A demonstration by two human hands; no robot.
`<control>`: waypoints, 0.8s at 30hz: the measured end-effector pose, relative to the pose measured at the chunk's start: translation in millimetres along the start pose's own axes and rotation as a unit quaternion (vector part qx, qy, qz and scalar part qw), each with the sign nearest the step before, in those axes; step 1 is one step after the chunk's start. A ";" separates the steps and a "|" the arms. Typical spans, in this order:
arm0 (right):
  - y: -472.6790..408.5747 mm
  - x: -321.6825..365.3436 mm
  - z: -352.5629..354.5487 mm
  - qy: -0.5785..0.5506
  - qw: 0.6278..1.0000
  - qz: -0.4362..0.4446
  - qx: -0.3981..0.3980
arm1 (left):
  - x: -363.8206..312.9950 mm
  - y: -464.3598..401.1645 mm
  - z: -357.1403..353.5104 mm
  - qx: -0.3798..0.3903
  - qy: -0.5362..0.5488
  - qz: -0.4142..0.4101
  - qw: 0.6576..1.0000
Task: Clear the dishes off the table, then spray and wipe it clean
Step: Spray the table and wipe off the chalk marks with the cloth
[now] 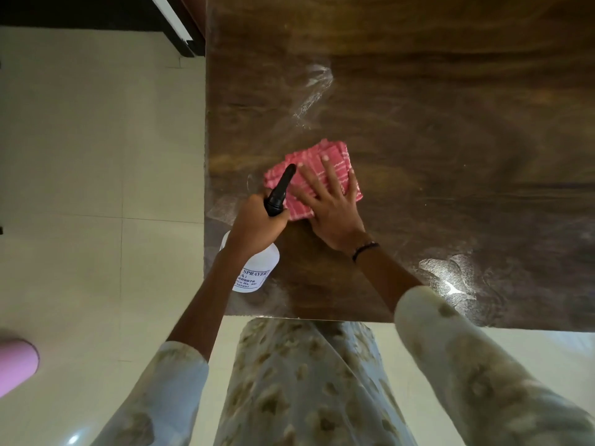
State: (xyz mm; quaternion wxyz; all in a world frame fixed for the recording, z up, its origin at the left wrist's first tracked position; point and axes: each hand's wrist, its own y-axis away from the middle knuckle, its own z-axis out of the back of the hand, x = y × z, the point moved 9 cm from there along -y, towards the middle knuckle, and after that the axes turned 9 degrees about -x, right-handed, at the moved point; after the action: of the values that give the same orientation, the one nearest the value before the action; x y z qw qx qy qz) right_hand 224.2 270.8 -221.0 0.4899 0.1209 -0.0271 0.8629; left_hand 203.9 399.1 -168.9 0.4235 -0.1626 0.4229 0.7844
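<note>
Pressing flat on a folded cloth (pixel 317 180), the right hand (pixel 328 207) lies with its fingers straight and spread, fingertips reaching toward the cloth's far edge. The cloth is pink-red with thin white stripes crossing it, folded into a rough square of several layers, and it sits on the table (pixel 450 140) near the left edge, a little way in from the near edge.

The left hand (pixel 254 226) is wrapped tightly around the neck of a spray bottle (pixel 257 268), fingers curled round it just below the black spray head (pixel 280 193). The bottle body is white and opaque, so what is inside cannot be told. It carries a label with dark blue print, where the word "SPRAYER" can be read; the smaller lines below are too blurred to make out. The bottle tilts, its base toward the person and its black nozzle pointing away over the near corner of the cloth.

The table top is dark brown wood grain with a glossy sheen, and pale wet streaks show beyond the cloth and near the right forearm. A dark band (pixel 365 251) circles the right wrist. Both arms wear pale sleeves with a faded olive pattern. The floor (pixel 96 156) to the left is cream tile, and a pink rounded object (pixel 16 362) lies at the lower left edge.
</note>
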 end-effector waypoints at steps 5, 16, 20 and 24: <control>44.4 -55.7 13.3 0.038 0.998 0.042 -0.004 | -15.8 -5.7 5.4 -0.003 0.011 -0.011 1.000; -68.1 -47.8 18.2 -0.019 0.995 -0.101 0.010 | -30.4 -37.7 13.5 -0.037 0.011 0.001 0.999; -38.4 -39.5 15.1 0.030 0.997 0.065 0.010 | -44.0 -45.9 12.4 -0.028 -0.010 -0.014 0.999; -12.7 -89.2 21.8 0.075 0.993 0.096 -0.001 | -52.5 -58.1 4.4 -0.005 0.005 -0.009 1.000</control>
State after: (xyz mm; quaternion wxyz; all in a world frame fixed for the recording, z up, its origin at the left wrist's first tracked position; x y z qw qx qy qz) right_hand 282.8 199.0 -221.8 0.4059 0.0521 -0.0021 0.9124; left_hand 281.9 391.5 -164.6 0.4279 -0.1727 0.4191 0.7819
